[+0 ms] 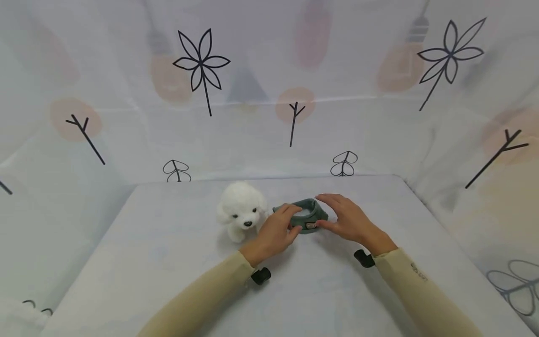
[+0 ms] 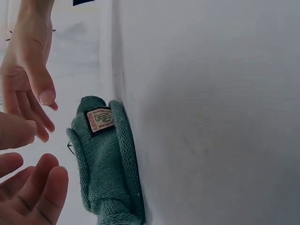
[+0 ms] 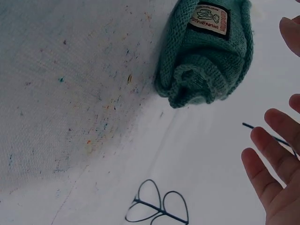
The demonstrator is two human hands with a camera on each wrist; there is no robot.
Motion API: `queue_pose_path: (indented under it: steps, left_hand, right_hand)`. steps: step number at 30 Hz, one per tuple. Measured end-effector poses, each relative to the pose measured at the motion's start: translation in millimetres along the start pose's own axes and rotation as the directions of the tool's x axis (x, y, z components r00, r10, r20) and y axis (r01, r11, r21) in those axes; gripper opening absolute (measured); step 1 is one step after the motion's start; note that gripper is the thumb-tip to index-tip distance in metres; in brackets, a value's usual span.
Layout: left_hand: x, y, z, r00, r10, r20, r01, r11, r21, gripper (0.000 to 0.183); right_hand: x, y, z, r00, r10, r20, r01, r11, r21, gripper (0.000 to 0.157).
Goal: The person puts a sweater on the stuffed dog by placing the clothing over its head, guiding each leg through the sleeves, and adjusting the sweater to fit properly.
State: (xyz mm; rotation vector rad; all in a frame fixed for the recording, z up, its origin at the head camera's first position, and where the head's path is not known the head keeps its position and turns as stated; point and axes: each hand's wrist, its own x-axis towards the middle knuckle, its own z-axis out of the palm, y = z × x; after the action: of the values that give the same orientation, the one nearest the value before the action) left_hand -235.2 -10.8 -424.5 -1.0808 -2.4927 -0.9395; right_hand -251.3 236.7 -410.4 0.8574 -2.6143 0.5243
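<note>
A small green knitted sweater [image 1: 312, 217] with rolled edges stands on the white table, its top opening facing up. A label [image 2: 100, 120] is sewn on its front, and a short sleeve [image 3: 194, 84] shows at the end on the right hand's side. My left hand [image 1: 274, 231] hovers at the sweater's left side, fingers loosely bent and overlapping it in the head view. On the other side, my right hand [image 1: 348, 219] is held with fingers spread and nothing in them. Both wrist views show space between fingers and knit. Left of the left hand sits a white plush dog [image 1: 241, 200].
The white table [image 1: 168, 262] meets a printed cloth backdrop [image 1: 261, 140] at its back edge. Cloth also hangs along both sides. Black wrist cameras [image 1: 261, 276] sit below both wrists, close over the tabletop.
</note>
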Motion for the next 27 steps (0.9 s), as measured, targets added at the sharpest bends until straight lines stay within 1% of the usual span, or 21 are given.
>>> queue_pose_path:
  steps: [3, 5, 9, 12, 15, 20, 24, 27]
  left_hand:
    - [7.5, -1.0, 2.1, 0.997, -0.073, 0.021, 0.073, 0.997, -0.018, 0.045]
    - [11.5, -1.7, 3.8, 0.992, -0.124, 0.032, 0.125, 0.992, -0.011, 0.046]
    - [17.0, -7.3, 9.3, 0.975, -0.213, 0.054, 0.214, 0.977, -0.007, 0.047]
    - [19.1, -13.4, 14.1, 0.964, -0.260, 0.064, 0.260, 0.965, -0.003, 0.045]
    - [20.7, -17.5, 17.3, 0.956, -0.284, 0.077, 0.283, 0.959, 0.016, 0.042]
    - [23.1, -22.0, 18.6, 0.950, -0.297, 0.093, 0.295, 0.955, 0.033, 0.034]
    - [24.9, -25.1, 19.7, 0.951, -0.293, 0.097, 0.289, 0.956, 0.053, 0.024]
    - [26.4, -26.4, 21.2, 0.953, -0.285, 0.101, 0.281, 0.958, 0.051, 0.016]
  right_hand:
    - [2.1, 2.9, 0.1, 1.000, 0.010, 0.007, -0.010, 1.000, 0.017, 0.066]
    - [3.1, 3.3, 0.0, 0.999, 0.016, 0.032, -0.017, 0.999, 0.029, 0.063]
    - [6.5, 0.3, -0.3, 0.992, 0.045, 0.119, -0.052, 0.997, 0.057, 0.056]
    - [10.4, -1.0, 2.3, 0.982, 0.063, 0.176, -0.078, 0.994, 0.077, 0.050]
    - [13.5, 1.2, 7.1, 0.976, 0.065, 0.209, -0.085, 0.993, 0.087, 0.045]
    - [16.7, 4.2, 11.0, 0.970, 0.053, 0.236, -0.077, 0.993, 0.091, 0.038]
    - [18.7, 4.4, 12.2, 0.972, 0.023, 0.235, -0.047, 0.994, 0.094, 0.028]
    - [18.8, 4.1, 12.7, 0.972, 0.012, 0.234, -0.034, 0.995, 0.092, 0.021]
